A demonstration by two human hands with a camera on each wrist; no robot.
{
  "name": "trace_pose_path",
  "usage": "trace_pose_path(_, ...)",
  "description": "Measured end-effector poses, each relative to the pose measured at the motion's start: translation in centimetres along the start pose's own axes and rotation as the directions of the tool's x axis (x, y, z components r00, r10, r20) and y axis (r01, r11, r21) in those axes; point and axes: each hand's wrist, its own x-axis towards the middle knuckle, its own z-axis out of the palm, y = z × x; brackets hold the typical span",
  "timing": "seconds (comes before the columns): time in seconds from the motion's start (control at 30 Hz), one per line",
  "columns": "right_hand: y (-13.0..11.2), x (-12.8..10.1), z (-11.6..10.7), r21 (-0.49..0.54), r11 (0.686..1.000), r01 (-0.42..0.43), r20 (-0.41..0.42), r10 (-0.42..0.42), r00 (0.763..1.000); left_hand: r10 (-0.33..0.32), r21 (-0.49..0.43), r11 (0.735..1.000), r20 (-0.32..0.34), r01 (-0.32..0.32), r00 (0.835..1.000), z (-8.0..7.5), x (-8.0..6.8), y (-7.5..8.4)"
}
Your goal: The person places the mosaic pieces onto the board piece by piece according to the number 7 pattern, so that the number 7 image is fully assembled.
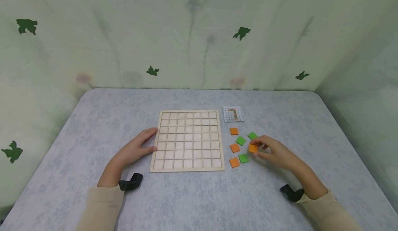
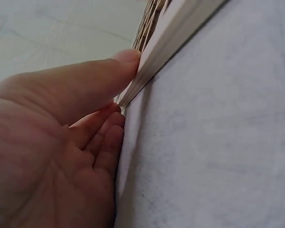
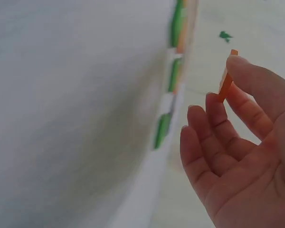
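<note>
A wooden grid board [image 1: 187, 170] with pale square cells lies flat on the table. At its left side my left hand [image 1: 136, 149] touches the edge with thumb and fingertips, the fingers fairly straight; the left wrist view shows the thumb [image 2: 104, 78] against the board's side. My right hand [image 1: 276, 152] pinches an orange square tile [image 1: 253, 148] between thumb and fingers. In the right wrist view that tile [image 3: 225, 83] appears edge-on, raised off the table. Beside it on the table lie orange tiles [image 1: 234, 148] and green tiles [image 1: 240, 141].
Behind the loose tiles, right of the board, sits a small card [image 1: 233, 114] printed with a grid and an orange-and-green pattern. A grey table [image 1: 186, 203] spreads beneath everything. A pale curtain [image 1: 174, 34] with green leaf-like shapes hangs behind it.
</note>
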Motion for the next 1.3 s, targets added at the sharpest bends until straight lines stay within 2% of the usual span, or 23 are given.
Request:
trace_pose_path(0.1,-1.3,1.8,-0.3,0.021,0.997,0.077,-0.041,-0.076,0.996,0.006,0.0,1.0,0.015,-0.006,1.0,0.0,0.0,0.0)
trace_pose_path(0.27,-3.7,5.7,-0.1,0.045,0.99,0.136,-0.097,-0.131,0.987,-0.003,0.008,1.0,0.031,0.003,1.0,0.0,0.1,-0.1)
trace_pose_path(0.47,-5.8,11.1,1.8,0.141,0.967,0.211,-0.154,-0.189,0.97,0.0,0.022,1.0,0.029,-0.001,1.0,0.1,0.1,-0.1)
trace_pose_path(0.57,-6.6,14.0,3.3,0.206,0.953,0.223,-0.173,-0.189,0.967,0.001,0.029,1.0,0.025,-0.002,1.0,0.1,0.1,-0.1)
trace_pose_path(0.73,-7.4,17.8,6.2,0.253,0.95,0.182,-0.164,-0.143,0.976,-0.001,0.023,1.0,0.025,0.0,1.0,0.1,0.1,0.0)
trace_pose_path(0.97,-7.1,20.6,9.3,0.257,0.965,0.049,-0.054,-0.036,0.998,-0.01,0.033,0.999,0.021,0.01,1.0,0.1,0.3,-0.1)
trace_pose_path(1.13,-6.6,21.4,10.3,0.174,0.984,-0.03,0.036,0.024,0.999,-0.009,0.031,0.999,0.02,0.008,1.0,0.2,0.3,-0.3)
trace_pose_path(1.3,-6.5,21.8,10.7,0.06,0.998,0.009,0.066,-0.013,0.998,-0.014,0.025,1.0,0.016,0.014,1.0,0.2,0.3,-0.4)
